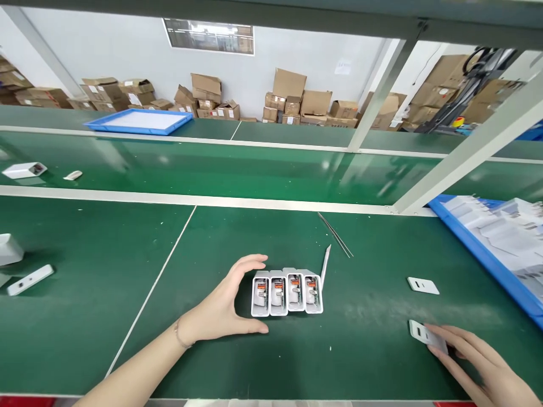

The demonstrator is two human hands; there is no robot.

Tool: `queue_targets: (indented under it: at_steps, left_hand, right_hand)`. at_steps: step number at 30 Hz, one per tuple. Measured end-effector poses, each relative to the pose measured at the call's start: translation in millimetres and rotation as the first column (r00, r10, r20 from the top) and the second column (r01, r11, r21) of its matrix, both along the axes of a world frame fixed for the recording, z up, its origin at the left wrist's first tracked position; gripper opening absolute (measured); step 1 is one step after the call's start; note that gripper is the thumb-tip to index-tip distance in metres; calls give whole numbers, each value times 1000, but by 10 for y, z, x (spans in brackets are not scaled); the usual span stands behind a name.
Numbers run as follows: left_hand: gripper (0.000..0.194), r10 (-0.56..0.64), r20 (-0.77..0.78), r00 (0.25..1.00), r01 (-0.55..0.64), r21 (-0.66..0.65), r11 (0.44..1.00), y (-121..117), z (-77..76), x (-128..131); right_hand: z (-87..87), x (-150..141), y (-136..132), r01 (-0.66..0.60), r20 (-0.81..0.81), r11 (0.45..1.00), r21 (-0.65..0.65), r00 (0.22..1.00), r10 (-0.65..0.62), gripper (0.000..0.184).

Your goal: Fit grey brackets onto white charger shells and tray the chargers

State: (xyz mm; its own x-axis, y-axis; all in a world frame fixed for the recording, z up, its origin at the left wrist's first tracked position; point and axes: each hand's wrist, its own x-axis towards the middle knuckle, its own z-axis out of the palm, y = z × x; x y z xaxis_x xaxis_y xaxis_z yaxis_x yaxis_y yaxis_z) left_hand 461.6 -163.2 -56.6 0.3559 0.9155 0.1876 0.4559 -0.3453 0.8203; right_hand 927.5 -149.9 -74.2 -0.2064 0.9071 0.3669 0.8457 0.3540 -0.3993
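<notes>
Several white charger housings [279, 294] stand side by side on the green bench, their open ends showing circuit parts and orange-red connectors. My left hand [231, 302] curves around their left end with thumb and fingers spread apart; whether it touches them I cannot tell. At the right, my right hand [470, 353] pinches a white cover plate [426, 334] with slots in it, low over the bench. A second white cover plate [423, 285] lies just beyond it. Close to the housings' right side lies a thin white stick [326, 265], with metal tweezers [336, 234] behind.
A blue tray [487, 254] heaped with white parts stands at the right. Left on the bench are a white housing [9, 250] and a narrow white piece [30, 280]. Beyond the bench's white rail runs a green belt [237, 172]; a slanted post [466, 150] rises at right.
</notes>
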Motion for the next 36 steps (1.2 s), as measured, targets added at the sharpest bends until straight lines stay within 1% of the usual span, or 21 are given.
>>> queue_targets:
  at_steps: [2, 4, 6, 7, 9, 11, 13, 16, 18, 19, 22, 24, 25, 26, 27, 29, 31, 32, 33, 34, 36]
  left_hand:
    - [85, 13, 29, 999, -13, 10, 1000, -5, -40, -3]
    - [85, 28, 31, 999, -28, 17, 999, -21, -57, -2]
    - [82, 28, 21, 999, -29, 31, 999, -43, -52, 6]
    - [78, 23, 15, 1000, -23, 43, 999, -53, -44, 13]
    - [68, 3, 2, 1000, -3, 72, 997, -70, -33, 28]
    - [60, -3, -14, 1000, 4, 79, 997, -78, -35, 41]
    - [58, 7, -27, 1000, -5, 66, 998, -76, -47, 46]
    - [58, 2, -23, 1000, 0, 72, 997, -61, -62, 42]
    - [58, -14, -4, 1000, 15, 88, 996, -52, -59, 38]
    - [59, -22, 5, 1000, 21, 94, 995, -49, -54, 37]
    - [59, -32, 24, 999, 30, 97, 995, -48, -39, 35]
    - [59, -34, 30, 999, 31, 95, 995, -53, -37, 34]
    - [59, -36, 31, 999, 33, 93, 995, -56, -39, 34]
    - [59, -37, 30, 999, 34, 90, 995, -59, -42, 33]
    - [59, -38, 29, 999, 36, 86, 996, -62, -44, 32]
    - [59, -39, 27, 999, 37, 72, 997, -63, -45, 30]
    - [58, -40, 26, 999, 39, 58, 998, -60, -40, 30]
    - [58, -42, 26, 999, 41, 52, 998, -57, -37, 30]
    - [58, -43, 27, 999, 42, 50, 998, -55, -34, 32]
    - [58, -44, 28, 999, 43, 53, 998, -52, -32, 34]
    - [58, -45, 32, 998, 43, 70, 997, -46, -35, 38]
  right_hand:
    - [-13, -114, 13, -27, 17, 1000, -12, 999, 27, 38]
    - [46, -318, 24, 26, -47, 997, -73, 998, -29, 35]
    - [127, -604, 20, 77, -211, 990, -119, 972, -101, 33]
    - [164, -774, 11, 94, -313, 987, -133, 940, -132, 31]
    - [225, -1149, -11, 70, -511, 983, -168, 847, -147, 22]
    - [271, -1521, -19, -77, -650, 973, -219, 755, -87, 17]
    - [306, -1830, -9, -222, -727, 938, -266, 685, -45, 16]
    - [356, -2111, 9, -421, -824, 848, -321, 565, -31, 19]
    - [391, -2197, 4, -526, -869, 788, -320, 495, -22, 21]
    - [408, -2223, -4, -555, -875, 772, -310, 484, -4, 20]
    - [444, -2290, -42, -584, -857, 773, -246, 504, 108, 24]
    - [449, -2338, -70, -565, -858, 799, -205, 497, 132, 21]
    - [448, -2360, -79, -537, -872, 820, -198, 479, 103, 19]
    - [446, -2376, -82, -497, -891, 842, -208, 451, 46, 18]
    - [446, -2386, -79, -461, -911, 857, -230, 412, -23, 20]
    - [451, -2380, -55, -433, -943, 865, -254, 309, -123, 28]
    - [462, -2348, -30, -428, -963, 874, -229, 229, -140, 26]
    - [466, -2329, -26, -419, -968, 885, -206, 218, -122, 25]
    - [469, -2314, -30, -405, -969, 896, -181, 228, -93, 28]
    - [471, -2305, -42, -388, -964, 907, -162, 257, -62, 30]
    - [470, -2315, -84, -369, -933, 920, -136, 360, 6, 23]
